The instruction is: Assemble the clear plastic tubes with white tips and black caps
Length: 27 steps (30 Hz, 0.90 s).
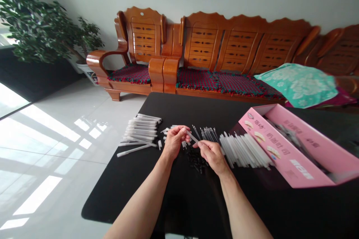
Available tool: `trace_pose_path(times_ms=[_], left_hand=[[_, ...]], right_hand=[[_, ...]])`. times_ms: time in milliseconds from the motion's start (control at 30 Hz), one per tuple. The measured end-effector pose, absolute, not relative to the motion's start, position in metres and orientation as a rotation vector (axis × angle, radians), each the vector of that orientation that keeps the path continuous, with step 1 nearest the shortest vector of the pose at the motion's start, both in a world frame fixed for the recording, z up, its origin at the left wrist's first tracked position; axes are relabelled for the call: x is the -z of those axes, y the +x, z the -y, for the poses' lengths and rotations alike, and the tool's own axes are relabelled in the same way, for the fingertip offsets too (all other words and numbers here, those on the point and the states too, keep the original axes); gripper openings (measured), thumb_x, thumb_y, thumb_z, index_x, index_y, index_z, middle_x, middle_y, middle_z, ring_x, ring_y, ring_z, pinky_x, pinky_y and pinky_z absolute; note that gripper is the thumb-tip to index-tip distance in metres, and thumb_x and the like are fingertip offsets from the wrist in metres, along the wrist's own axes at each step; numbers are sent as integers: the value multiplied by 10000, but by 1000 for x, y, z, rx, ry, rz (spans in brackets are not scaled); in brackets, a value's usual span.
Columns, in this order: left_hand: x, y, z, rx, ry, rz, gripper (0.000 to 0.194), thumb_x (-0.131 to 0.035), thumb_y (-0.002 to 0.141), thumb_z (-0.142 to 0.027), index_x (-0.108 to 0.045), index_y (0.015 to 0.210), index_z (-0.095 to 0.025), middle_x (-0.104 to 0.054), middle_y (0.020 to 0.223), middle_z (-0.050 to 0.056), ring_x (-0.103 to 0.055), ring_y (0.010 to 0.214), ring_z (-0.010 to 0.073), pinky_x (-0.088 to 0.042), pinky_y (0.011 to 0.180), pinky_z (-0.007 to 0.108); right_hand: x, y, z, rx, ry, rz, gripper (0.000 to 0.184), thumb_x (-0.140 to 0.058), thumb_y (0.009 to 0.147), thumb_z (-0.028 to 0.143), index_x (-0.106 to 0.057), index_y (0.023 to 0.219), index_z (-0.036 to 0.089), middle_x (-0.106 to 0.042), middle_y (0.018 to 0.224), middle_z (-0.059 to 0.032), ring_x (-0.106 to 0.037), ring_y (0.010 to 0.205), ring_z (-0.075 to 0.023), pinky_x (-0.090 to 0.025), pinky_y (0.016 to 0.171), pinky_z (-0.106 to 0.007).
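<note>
A translucent white pen barrel (pixel 192 136) slants between my two hands above the black table. My left hand (pixel 175 141) pinches its upper left end with thumb and fingers. Its lower right end is in the closed fingers of my right hand (pixel 213 154). Below my hands lies a heap of small black plugs (pixel 196 160). White pen caps (pixel 159 144) are scattered around my left hand, partly hidden by it. Thin pen refills (pixel 209 134) lie just beyond my right hand. To its right is a row of translucent pen barrels (pixel 243 150).
Assembled-looking white pens (pixel 141 129) are stacked at the left of the black table (pixel 112 194). An open pink box (pixel 276 151) with plastic bags inside stands at the right. Behind the table is a wooden sofa (pixel 202 44); a potted plant (pixel 50 26) is at the far left.
</note>
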<state>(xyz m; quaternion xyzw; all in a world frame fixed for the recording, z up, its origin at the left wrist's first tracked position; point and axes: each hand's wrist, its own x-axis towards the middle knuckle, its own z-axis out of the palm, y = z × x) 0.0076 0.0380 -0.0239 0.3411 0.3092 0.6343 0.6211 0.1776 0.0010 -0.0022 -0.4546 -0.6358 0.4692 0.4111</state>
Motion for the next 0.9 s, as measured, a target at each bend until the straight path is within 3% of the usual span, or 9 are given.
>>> trace_pose_path(times_ms=[233, 467, 700, 900], left_hand=[[23, 10, -39, -1488, 752, -788, 317, -801, 749, -391, -739, 837, -93, -670, 641, 29, -589, 509, 82, -494, 521, 189], [22, 10, -38, -1467, 774, -739, 322, -816, 728, -390, -743, 851, -101, -683, 660, 30, -605, 526, 87, -511, 544, 197], [23, 3, -45, -1654, 658, -881, 346, -816, 700, -430, -717, 766, -105, -629, 581, 3, -550, 475, 70, -462, 492, 177], [21, -14, -45, -1705, 927, -1098, 335, -725, 790, -459, -735, 862, -131, -638, 621, 8, -556, 506, 102, -456, 504, 212]], right_hand=[[4, 175, 1, -750, -1180, 1819, 364, -511, 957, 411, -697, 787, 148, -456, 608, 17, -396, 563, -113, -293, 527, -246], [6, 176, -1, -1032, -1165, 1695, 430, -450, 980, 469, -707, 876, 140, -384, 514, 48, -346, 464, -106, -248, 447, -234], [11, 172, 1, -121, -1194, 2010, 331, -454, 993, 267, -700, 802, 153, -632, 646, -60, -571, 625, -169, -370, 617, -270], [15, 200, -13, 150, -1366, 1769, 281, -508, 962, 302, -747, 947, 155, -740, 833, -113, -646, 759, -221, -454, 722, -301]])
